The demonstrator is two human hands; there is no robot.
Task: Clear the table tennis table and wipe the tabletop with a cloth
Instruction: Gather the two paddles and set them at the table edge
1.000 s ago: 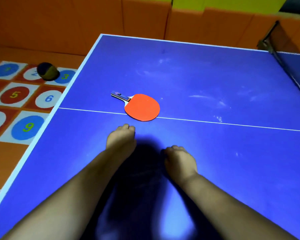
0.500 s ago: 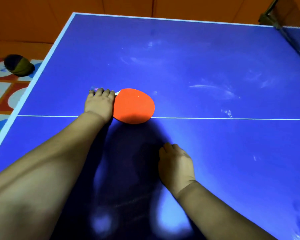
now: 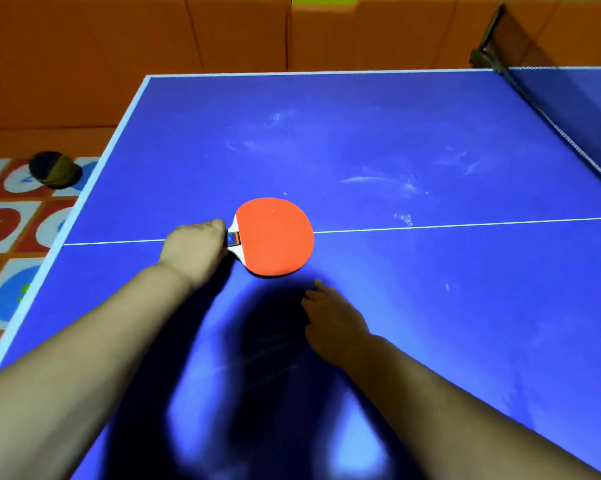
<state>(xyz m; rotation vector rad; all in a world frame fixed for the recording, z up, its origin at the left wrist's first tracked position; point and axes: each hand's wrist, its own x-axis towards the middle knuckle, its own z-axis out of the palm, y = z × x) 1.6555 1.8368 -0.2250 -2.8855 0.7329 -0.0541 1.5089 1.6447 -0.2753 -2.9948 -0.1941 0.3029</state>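
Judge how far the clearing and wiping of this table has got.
Done: nothing visible yet. In hand: the left hand grips the handle of the red paddle, the only loose item seen on the tabletop; the right hand is open, low over the surface. Left: remove the paddle, then wipe; white smudges mark the blue top and no cloth is in view.

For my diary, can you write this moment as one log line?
left hand: grips paddle handle | right hand: open, over table | paddle: red face up
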